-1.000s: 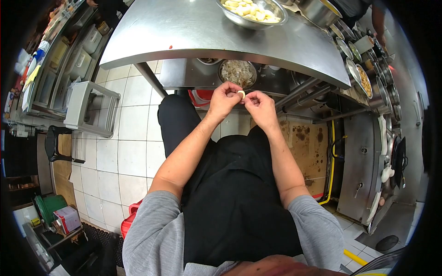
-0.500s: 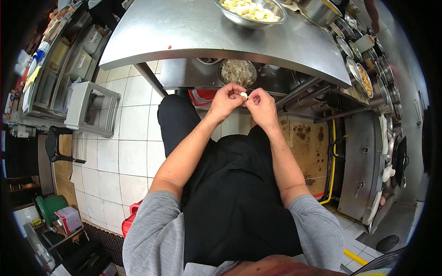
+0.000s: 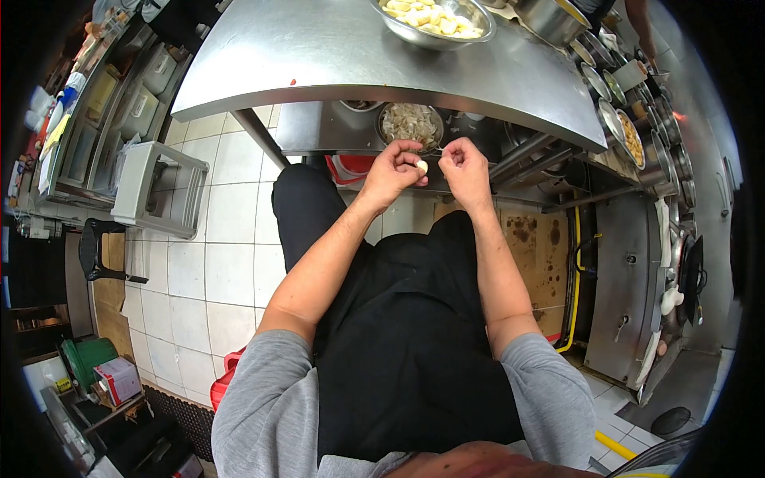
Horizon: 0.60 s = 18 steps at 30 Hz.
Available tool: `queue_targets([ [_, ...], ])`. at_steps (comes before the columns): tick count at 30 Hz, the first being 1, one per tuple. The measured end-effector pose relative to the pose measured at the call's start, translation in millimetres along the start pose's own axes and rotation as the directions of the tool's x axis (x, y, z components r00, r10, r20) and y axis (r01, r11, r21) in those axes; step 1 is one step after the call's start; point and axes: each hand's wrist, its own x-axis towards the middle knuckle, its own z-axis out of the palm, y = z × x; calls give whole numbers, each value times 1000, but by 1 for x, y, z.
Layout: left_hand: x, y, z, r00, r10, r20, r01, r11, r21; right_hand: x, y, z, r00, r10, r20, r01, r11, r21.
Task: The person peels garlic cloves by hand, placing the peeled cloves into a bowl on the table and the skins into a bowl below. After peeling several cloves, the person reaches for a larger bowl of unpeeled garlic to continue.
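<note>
Two bare hands up near the middle, just under the edge of the shiny steel table [image 3: 335, 56]. Left hand [image 3: 392, 174] curled, thumb and fingers pinching a small pale peeled garlic clove [image 3: 421, 166]. Right hand [image 3: 466, 167] just beside it, fingers curled in with tips pinched together, not touching the clove; cannot tell if anything sits between them. Right behind the hands, on the low shelf under the table, a round steel bowl of thin papery peels [image 3: 410, 123]. Far up on the table top, a big round steel bowl of pale yellow peeled cloves [image 3: 434, 17]. Off to the right, a row of round steel pots [image 3: 629, 119]. Down on the left, white floor tiles [image 3: 215, 263] and a grey plastic step stool [image 3: 155, 187].
</note>
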Motion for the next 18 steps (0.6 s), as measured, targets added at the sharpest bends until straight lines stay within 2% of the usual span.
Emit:
queue_targets([
  [1, 0, 1, 1, 1000, -5, -16, 5, 1000, 5, 1, 2, 1, 1000, -1, 0, 1, 1000, 0],
  [3, 3, -5, -2, 999, 47, -6, -47, 998, 30, 1, 8, 5, 998, 36, 46, -41, 991, 129],
  [4, 4, -8, -4, 995, 98, 5, -98, 994, 55, 1, 10, 5, 998, 35, 47, -41, 991, 129],
  [8, 6, -13, -6, 991, 135, -15, -133, 987, 92, -6, 5, 7, 990, 35, 135, -52, 991, 124],
  [10, 5, -11, -6, 986, 161, -38, -148, 962, 227, -9, -4, 5, 986, 40, 161, -62, 989, 131],
  [14, 2, -7, -4, 986, 163, -30, -147, 941, 304, -12, -9, 2, 984, 62, 166, -79, 992, 95],
  [18, -2, -2, 3, 972, 235, -16, -205, 878, 433, -12, -6, -1, 983, 33, 182, -52, 993, 105],
])
